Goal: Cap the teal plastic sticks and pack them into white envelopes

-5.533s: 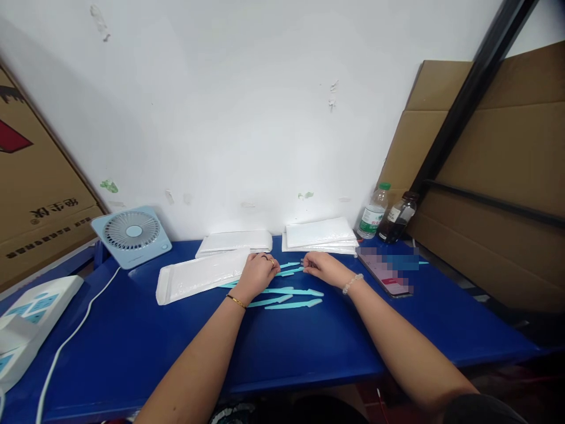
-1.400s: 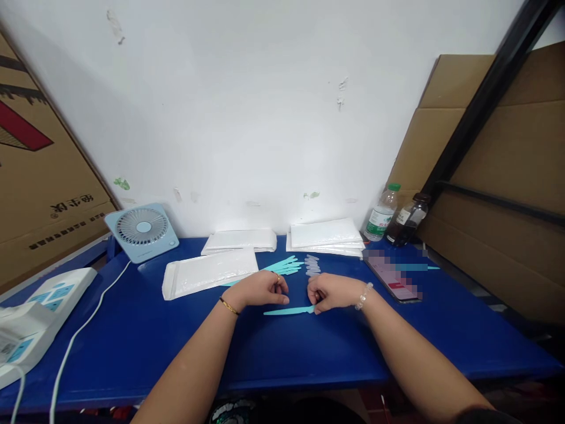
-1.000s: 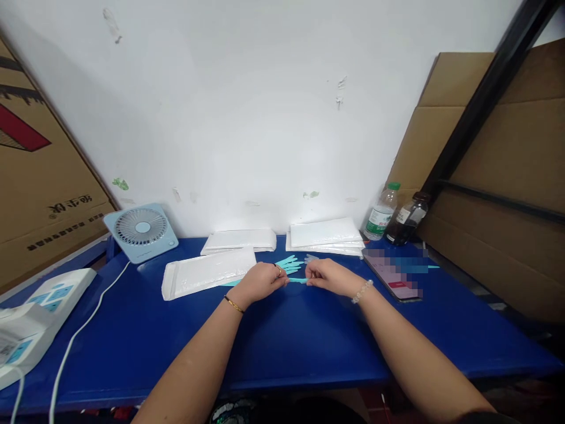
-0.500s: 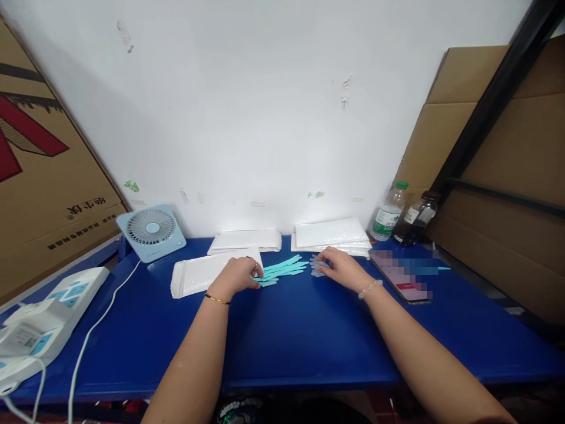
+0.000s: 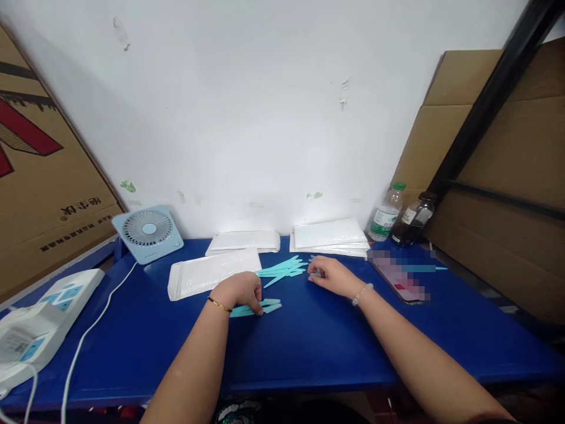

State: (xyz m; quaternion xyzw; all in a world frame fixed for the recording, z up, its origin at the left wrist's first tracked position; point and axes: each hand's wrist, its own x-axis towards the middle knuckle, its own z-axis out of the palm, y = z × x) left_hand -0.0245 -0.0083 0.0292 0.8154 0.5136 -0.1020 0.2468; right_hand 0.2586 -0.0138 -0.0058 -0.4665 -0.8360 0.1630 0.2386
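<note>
My left hand (image 5: 242, 292) is closed on a few teal sticks (image 5: 272, 307) low over the blue table, their tips pointing right. Just above it lies a loose pile of teal sticks (image 5: 285, 269). My right hand (image 5: 329, 275) has curled fingers at the right end of that pile, over some clear, greyish pieces (image 5: 312, 258) that it mostly covers; whether it grips any is hidden. Behind my left hand, a single white padded envelope (image 5: 214, 272) lies flat.
White envelope stacks (image 5: 242, 240) (image 5: 329, 234) lie by the wall. A blue fan (image 5: 149, 233) and power strip (image 5: 66, 306) are at left. Two bottles (image 5: 387, 215) (image 5: 412, 221) and a partly blurred phone (image 5: 399, 280) sit at right, cardboard (image 5: 507, 176) beyond.
My left hand has moved down toward the near side, bringing a few teal sticks away from the pile. My right hand has shifted slightly left and now covers more of the clear pieces.
</note>
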